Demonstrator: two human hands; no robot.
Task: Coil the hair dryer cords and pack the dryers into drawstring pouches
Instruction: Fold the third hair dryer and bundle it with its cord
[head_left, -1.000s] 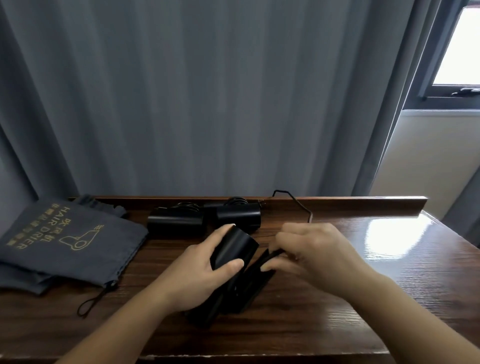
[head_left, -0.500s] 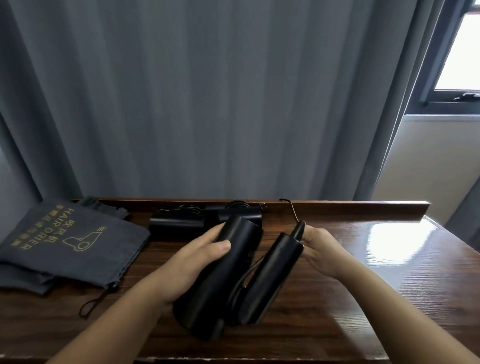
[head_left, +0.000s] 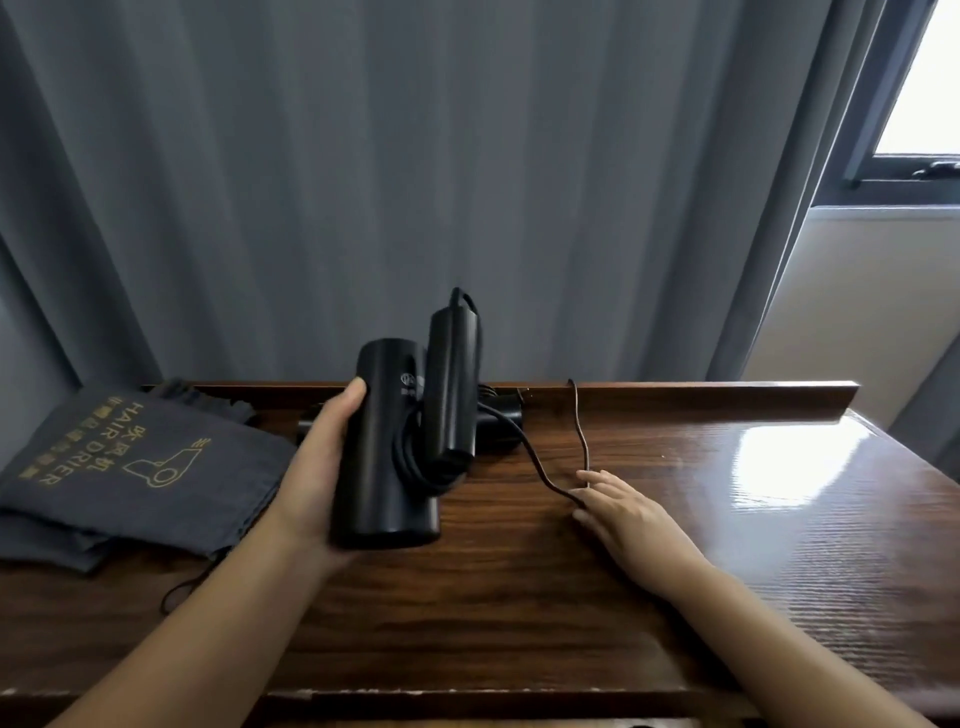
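Note:
My left hand (head_left: 317, 467) grips a black hair dryer (head_left: 387, 447) by its barrel and holds it upright above the wooden table (head_left: 675, 571), its folded handle standing beside the barrel. A few turns of black cord are wound between barrel and handle. The loose cord (head_left: 540, 467) runs down to the right onto the table. My right hand (head_left: 623, 514) lies low on the table with straight fingers touching that cord. A second black dryer (head_left: 498, 421) lies behind, mostly hidden. Grey drawstring pouches (head_left: 130, 467) printed "HAIR DRIER" are stacked at the left.
A raised wooden lip (head_left: 701, 395) runs along the table's back edge, with grey curtains (head_left: 467, 182) right behind it. A window (head_left: 919, 104) is at the upper right. A pouch drawstring (head_left: 187, 587) trails toward the front edge.
My left hand has lifted the dryer and stood it upright. My right hand has let go of the handle and dropped to the table, onto the loose cord.

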